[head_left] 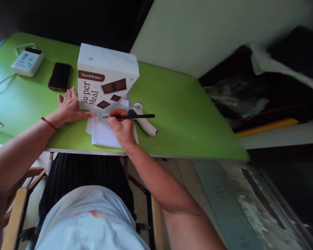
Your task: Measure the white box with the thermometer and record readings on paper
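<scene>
White box partly hiding paper, phone nearby, left hand splayed, right hand gripping pen

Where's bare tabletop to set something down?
Biggest free patch: the right part of the green table, between the white handheld device and the table's right edge.

Crowded: the middle, with left hand, right hand, pen, papers and NutriMotion box packed close. Upper left holds the phone and white unit.

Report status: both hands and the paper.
Right hand holding slim black pen, tip at white rectangular paper. Left hand spread, thumb at paper's left side. White brown-printed box hiding paper's far part.
</scene>
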Demonstrator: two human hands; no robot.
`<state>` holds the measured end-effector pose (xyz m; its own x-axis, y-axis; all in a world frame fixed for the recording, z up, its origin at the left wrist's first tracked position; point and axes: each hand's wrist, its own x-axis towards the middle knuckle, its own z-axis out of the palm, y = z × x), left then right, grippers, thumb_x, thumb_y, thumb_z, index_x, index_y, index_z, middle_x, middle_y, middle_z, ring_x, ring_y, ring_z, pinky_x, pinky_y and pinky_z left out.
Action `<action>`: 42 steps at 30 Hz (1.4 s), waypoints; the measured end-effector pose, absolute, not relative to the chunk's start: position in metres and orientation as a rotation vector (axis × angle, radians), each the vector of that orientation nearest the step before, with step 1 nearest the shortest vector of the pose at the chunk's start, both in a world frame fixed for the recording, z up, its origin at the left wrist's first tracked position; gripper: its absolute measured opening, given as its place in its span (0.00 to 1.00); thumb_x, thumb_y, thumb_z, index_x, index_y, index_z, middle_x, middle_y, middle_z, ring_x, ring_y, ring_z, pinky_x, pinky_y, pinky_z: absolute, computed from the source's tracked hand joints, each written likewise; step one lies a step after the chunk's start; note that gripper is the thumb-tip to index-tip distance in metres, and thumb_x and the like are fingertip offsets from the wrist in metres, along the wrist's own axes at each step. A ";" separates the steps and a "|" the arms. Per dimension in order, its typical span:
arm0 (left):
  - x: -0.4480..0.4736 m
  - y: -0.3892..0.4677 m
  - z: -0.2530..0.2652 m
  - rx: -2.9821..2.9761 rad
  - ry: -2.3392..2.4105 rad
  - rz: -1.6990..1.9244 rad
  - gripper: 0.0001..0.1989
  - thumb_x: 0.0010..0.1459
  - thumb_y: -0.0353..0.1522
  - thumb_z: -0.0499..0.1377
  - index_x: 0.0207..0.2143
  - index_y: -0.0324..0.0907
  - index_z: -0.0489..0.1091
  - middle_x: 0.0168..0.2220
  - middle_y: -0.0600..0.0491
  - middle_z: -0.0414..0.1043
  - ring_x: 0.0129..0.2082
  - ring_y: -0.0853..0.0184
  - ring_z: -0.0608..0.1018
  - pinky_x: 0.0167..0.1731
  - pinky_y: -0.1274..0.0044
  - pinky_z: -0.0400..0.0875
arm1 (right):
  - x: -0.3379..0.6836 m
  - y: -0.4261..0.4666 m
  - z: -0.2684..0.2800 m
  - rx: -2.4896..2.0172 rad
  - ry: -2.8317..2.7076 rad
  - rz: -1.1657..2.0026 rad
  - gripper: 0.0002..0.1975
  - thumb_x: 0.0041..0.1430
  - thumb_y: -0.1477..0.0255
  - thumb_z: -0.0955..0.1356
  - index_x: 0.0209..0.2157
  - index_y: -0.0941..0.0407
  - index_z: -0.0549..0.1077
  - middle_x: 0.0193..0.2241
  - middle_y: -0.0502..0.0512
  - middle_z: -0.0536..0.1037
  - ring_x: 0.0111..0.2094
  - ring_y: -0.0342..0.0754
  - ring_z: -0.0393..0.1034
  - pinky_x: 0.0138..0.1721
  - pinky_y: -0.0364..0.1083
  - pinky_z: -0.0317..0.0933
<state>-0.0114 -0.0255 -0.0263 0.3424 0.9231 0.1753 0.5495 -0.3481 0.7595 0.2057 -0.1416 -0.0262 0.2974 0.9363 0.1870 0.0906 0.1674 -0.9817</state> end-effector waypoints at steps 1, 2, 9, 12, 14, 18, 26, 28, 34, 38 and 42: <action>-0.012 -0.027 -0.027 2.054 1.351 0.746 0.76 0.27 0.61 0.80 0.74 0.37 0.57 0.76 0.30 0.53 0.77 0.20 0.42 0.73 0.37 0.22 | 0.205 -0.141 -0.029 -1.258 -1.109 0.820 0.09 0.51 0.64 0.74 0.30 0.50 0.72 0.23 0.44 0.71 0.26 0.44 0.64 0.31 0.46 0.65; -0.012 -0.028 -0.027 2.059 1.390 0.714 0.78 0.26 0.61 0.80 0.74 0.36 0.56 0.76 0.29 0.51 0.77 0.20 0.40 0.73 0.38 0.20 | 0.204 -0.140 -0.030 -1.266 -1.127 0.817 0.09 0.51 0.63 0.74 0.29 0.50 0.72 0.24 0.45 0.72 0.27 0.45 0.65 0.31 0.46 0.66; -0.008 -0.033 -0.018 2.183 1.364 0.590 0.69 0.30 0.65 0.76 0.69 0.40 0.62 0.74 0.30 0.55 0.76 0.20 0.44 0.70 0.35 0.25 | 0.212 -0.148 -0.030 -1.290 -1.293 0.805 0.16 0.52 0.53 0.73 0.28 0.50 0.70 0.23 0.46 0.69 0.27 0.45 0.64 0.31 0.47 0.64; -0.008 -0.033 -0.015 2.183 1.369 0.614 0.55 0.41 0.62 0.74 0.63 0.40 0.67 0.68 0.31 0.63 0.73 0.23 0.52 0.71 0.36 0.30 | 0.216 -0.152 -0.029 -1.295 -1.300 0.824 0.16 0.51 0.53 0.73 0.27 0.49 0.70 0.22 0.46 0.71 0.26 0.45 0.63 0.30 0.47 0.62; -0.008 -0.032 -0.016 2.169 1.360 0.664 0.48 0.44 0.59 0.73 0.60 0.40 0.68 0.64 0.33 0.66 0.71 0.24 0.55 0.71 0.36 0.33 | 0.217 -0.155 -0.029 -1.298 -1.293 0.829 0.17 0.51 0.53 0.74 0.26 0.49 0.70 0.22 0.46 0.72 0.26 0.46 0.63 0.30 0.47 0.62; -0.008 -0.028 -0.022 2.151 1.346 0.774 0.45 0.45 0.58 0.73 0.57 0.42 0.68 0.59 0.37 0.68 0.69 0.26 0.59 0.71 0.38 0.35 | 0.217 -0.161 -0.032 -1.301 -1.289 0.843 0.17 0.52 0.52 0.74 0.27 0.49 0.69 0.22 0.46 0.72 0.26 0.46 0.62 0.29 0.46 0.61; -0.002 -0.041 -0.018 2.211 1.402 0.617 0.67 0.30 0.67 0.75 0.66 0.40 0.63 0.66 0.31 0.63 0.71 0.19 0.54 0.70 0.33 0.28 | 0.215 -0.156 -0.034 -1.270 -1.225 0.736 0.14 0.54 0.54 0.73 0.30 0.49 0.72 0.25 0.47 0.71 0.28 0.47 0.65 0.32 0.48 0.64; 0.000 -0.046 -0.012 2.239 1.437 0.535 0.70 0.30 0.68 0.74 0.68 0.37 0.62 0.68 0.28 0.61 0.72 0.20 0.54 0.70 0.33 0.29 | 0.214 -0.155 -0.032 -1.284 -1.233 0.698 0.14 0.54 0.55 0.73 0.29 0.49 0.71 0.25 0.48 0.72 0.27 0.47 0.65 0.32 0.49 0.65; 0.002 -0.045 -0.012 2.241 1.457 0.527 0.75 0.26 0.67 0.76 0.71 0.38 0.60 0.69 0.27 0.58 0.73 0.17 0.50 0.69 0.33 0.27 | 0.214 -0.153 -0.030 -1.272 -1.415 0.673 0.17 0.58 0.55 0.72 0.24 0.48 0.67 0.21 0.47 0.70 0.27 0.48 0.63 0.34 0.49 0.64; 0.001 -0.040 -0.020 2.265 1.428 0.544 0.75 0.26 0.65 0.77 0.71 0.39 0.59 0.68 0.29 0.59 0.72 0.16 0.50 0.69 0.32 0.27 | 0.217 -0.155 -0.031 -1.217 -1.446 0.666 0.15 0.60 0.58 0.71 0.24 0.49 0.68 0.22 0.47 0.69 0.27 0.47 0.63 0.33 0.49 0.63; 0.003 -0.046 -0.013 2.266 1.453 0.509 0.75 0.26 0.65 0.77 0.72 0.38 0.59 0.68 0.28 0.60 0.72 0.17 0.52 0.70 0.34 0.29 | 0.219 -0.155 -0.035 -1.237 -1.489 0.622 0.14 0.61 0.61 0.71 0.25 0.50 0.67 0.22 0.46 0.69 0.27 0.47 0.63 0.33 0.48 0.64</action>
